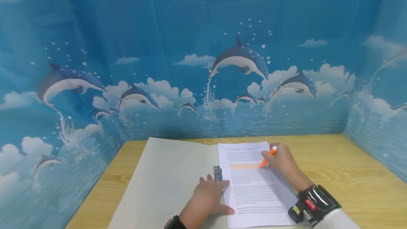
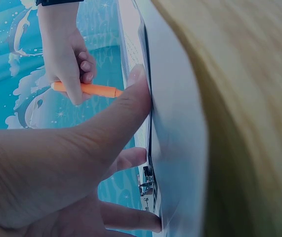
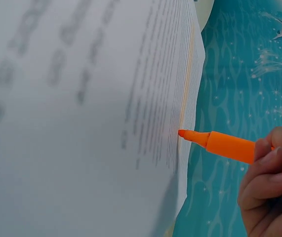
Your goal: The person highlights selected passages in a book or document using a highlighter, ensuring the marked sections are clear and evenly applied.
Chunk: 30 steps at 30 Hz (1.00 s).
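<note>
An orange highlighter (image 1: 264, 160) is gripped in my right hand (image 1: 284, 162), its tip down on the printed page. In the right wrist view the orange tip of the highlighter (image 3: 229, 146) meets the paper at the end of coloured lines. Orange-marked lines (image 1: 245, 166) run across the upper part of the paper stack (image 1: 254, 193). My left hand (image 1: 206, 197) rests with spread fingers at the stack's left edge, thumb on the paper. Beside its fingertips is a metal clip (image 1: 217, 174) on the open folder (image 1: 165, 179). The left wrist view shows the left thumb (image 2: 126, 106) pressing the page edge.
The folder's blank cover lies spread to the left on a wooden table (image 1: 334, 158). A blue backdrop (image 1: 190, 17) with dolphins stands behind and at both sides. Each wrist wears a black band, with a camera device (image 1: 302, 209) seen on the right one.
</note>
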Motion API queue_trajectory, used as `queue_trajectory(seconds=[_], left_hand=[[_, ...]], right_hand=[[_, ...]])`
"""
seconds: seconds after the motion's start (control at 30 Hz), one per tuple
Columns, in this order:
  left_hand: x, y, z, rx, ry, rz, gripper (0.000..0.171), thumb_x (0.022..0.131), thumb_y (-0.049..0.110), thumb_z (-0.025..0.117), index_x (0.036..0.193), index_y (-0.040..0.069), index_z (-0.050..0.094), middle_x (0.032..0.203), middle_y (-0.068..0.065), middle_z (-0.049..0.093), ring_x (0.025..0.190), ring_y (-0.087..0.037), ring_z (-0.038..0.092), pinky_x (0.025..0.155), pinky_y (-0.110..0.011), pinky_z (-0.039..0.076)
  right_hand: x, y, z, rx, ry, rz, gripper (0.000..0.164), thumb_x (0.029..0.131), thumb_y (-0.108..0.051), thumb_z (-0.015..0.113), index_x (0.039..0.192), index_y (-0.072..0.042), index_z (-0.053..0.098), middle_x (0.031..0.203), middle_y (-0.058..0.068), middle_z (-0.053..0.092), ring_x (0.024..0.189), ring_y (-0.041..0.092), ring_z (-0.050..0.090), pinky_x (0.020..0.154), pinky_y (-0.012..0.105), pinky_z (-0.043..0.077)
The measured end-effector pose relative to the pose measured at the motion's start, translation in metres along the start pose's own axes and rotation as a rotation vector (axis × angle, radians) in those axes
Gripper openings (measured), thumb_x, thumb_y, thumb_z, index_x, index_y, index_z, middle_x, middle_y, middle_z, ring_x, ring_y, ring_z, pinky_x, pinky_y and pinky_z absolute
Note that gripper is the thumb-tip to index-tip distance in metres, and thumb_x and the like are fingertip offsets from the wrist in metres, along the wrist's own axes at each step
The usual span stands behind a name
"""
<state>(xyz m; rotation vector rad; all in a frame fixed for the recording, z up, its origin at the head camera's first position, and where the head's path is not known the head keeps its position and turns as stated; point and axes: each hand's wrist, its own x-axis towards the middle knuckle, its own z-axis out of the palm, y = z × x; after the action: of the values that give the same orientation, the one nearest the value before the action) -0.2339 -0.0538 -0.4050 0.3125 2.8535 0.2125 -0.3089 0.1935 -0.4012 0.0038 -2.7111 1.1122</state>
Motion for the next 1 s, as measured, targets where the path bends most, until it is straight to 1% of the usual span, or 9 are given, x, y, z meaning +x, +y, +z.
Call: queue_trajectory(seconds=[0.07, 0.1, 0.2, 0.3, 0.33, 0.43, 0.63, 0.87, 1.0], left_hand=[[0.000, -0.001, 0.001, 0.001, 0.003, 0.007, 0.092, 0.049, 0.068, 0.070, 0.132, 0.035, 0.051, 0.140, -0.022, 0.049, 0.124, -0.054, 0.038, 0.093, -0.065, 0.045], [0.000, -0.001, 0.001, 0.000, 0.004, 0.009, 0.092, 0.049, 0.068, 0.070, 0.132, 0.034, 0.051, 0.140, -0.022, 0.049, 0.124, -0.054, 0.038, 0.093, -0.065, 0.045], [0.000, -0.002, 0.001, 0.008, 0.011, 0.016, 0.092, 0.049, 0.069, 0.069, 0.133, 0.035, 0.050, 0.140, -0.022, 0.049, 0.124, -0.054, 0.038, 0.093, -0.064, 0.045], [0.000, -0.002, 0.001, 0.007, 0.012, 0.021, 0.092, 0.049, 0.069, 0.069, 0.133, 0.035, 0.050, 0.140, -0.022, 0.049, 0.124, -0.054, 0.038, 0.093, -0.064, 0.045], [0.000, -0.002, 0.001, 0.007, 0.012, 0.022, 0.093, 0.049, 0.070, 0.069, 0.133, 0.035, 0.050, 0.140, -0.022, 0.049, 0.124, -0.054, 0.038, 0.093, -0.064, 0.045], [0.000, -0.002, 0.002, 0.005, 0.009, 0.021, 0.093, 0.049, 0.070, 0.069, 0.133, 0.035, 0.050, 0.140, -0.022, 0.049, 0.124, -0.054, 0.038, 0.092, -0.065, 0.045], [0.001, -0.002, 0.001, -0.001, -0.004, 0.011, 0.092, 0.050, 0.069, 0.069, 0.134, 0.035, 0.049, 0.141, -0.022, 0.048, 0.125, -0.053, 0.037, 0.093, -0.065, 0.044], [0.001, 0.000, -0.001, 0.042, -0.014, -0.005, 0.093, 0.048, 0.071, 0.067, 0.133, 0.037, 0.049, 0.140, -0.021, 0.049, 0.124, -0.053, 0.039, 0.091, -0.063, 0.047], [0.001, 0.000, -0.001, 0.041, -0.015, -0.014, 0.092, 0.048, 0.071, 0.068, 0.132, 0.038, 0.050, 0.140, -0.021, 0.050, 0.124, -0.053, 0.039, 0.089, -0.063, 0.048]], right_hand=[[0.001, 0.002, -0.002, 0.000, 0.003, 0.003, 0.025, 0.081, -0.012, 0.062, 0.066, -0.004, 0.043, 0.048, 0.003, 0.053, 0.039, 0.012, 0.050, 0.035, 0.019, 0.036], [0.001, 0.003, -0.003, 0.004, 0.008, -0.003, 0.022, 0.080, -0.012, 0.062, 0.069, -0.001, 0.046, 0.048, 0.003, 0.053, 0.040, 0.012, 0.051, 0.034, 0.020, 0.036], [0.001, 0.006, -0.007, 0.001, 0.018, -0.011, 0.024, 0.081, -0.012, 0.062, 0.068, 0.000, 0.045, 0.047, 0.001, 0.048, 0.039, 0.011, 0.048, 0.034, 0.019, 0.034], [0.000, 0.009, -0.010, -0.004, 0.024, -0.011, 0.027, 0.082, -0.011, 0.062, 0.065, -0.003, 0.043, 0.046, -0.001, 0.042, 0.038, 0.011, 0.045, 0.034, 0.018, 0.031], [0.000, 0.011, -0.011, -0.010, 0.024, -0.008, 0.031, 0.082, -0.011, 0.061, 0.062, -0.005, 0.038, 0.047, -0.001, 0.040, 0.039, 0.010, 0.044, 0.034, 0.018, 0.030], [-0.001, 0.013, -0.014, -0.016, 0.031, -0.011, 0.031, 0.081, -0.010, 0.061, 0.061, -0.007, 0.037, 0.047, -0.001, 0.039, 0.039, 0.010, 0.043, 0.034, 0.017, 0.029], [-0.002, 0.012, -0.014, -0.021, 0.034, -0.024, 0.031, 0.081, -0.010, 0.060, 0.061, -0.007, 0.037, 0.048, 0.000, 0.040, 0.039, 0.011, 0.044, 0.034, 0.017, 0.029], [-0.001, 0.013, -0.016, -0.032, 0.030, -0.005, 0.030, 0.082, -0.010, 0.061, 0.062, -0.006, 0.039, 0.049, 0.002, 0.044, 0.042, 0.013, 0.047, 0.035, 0.018, 0.032], [-0.002, 0.012, -0.015, -0.042, 0.044, -0.027, 0.030, 0.081, -0.011, 0.061, 0.061, -0.007, 0.039, 0.049, 0.001, 0.043, 0.041, 0.012, 0.046, 0.036, 0.019, 0.032]])
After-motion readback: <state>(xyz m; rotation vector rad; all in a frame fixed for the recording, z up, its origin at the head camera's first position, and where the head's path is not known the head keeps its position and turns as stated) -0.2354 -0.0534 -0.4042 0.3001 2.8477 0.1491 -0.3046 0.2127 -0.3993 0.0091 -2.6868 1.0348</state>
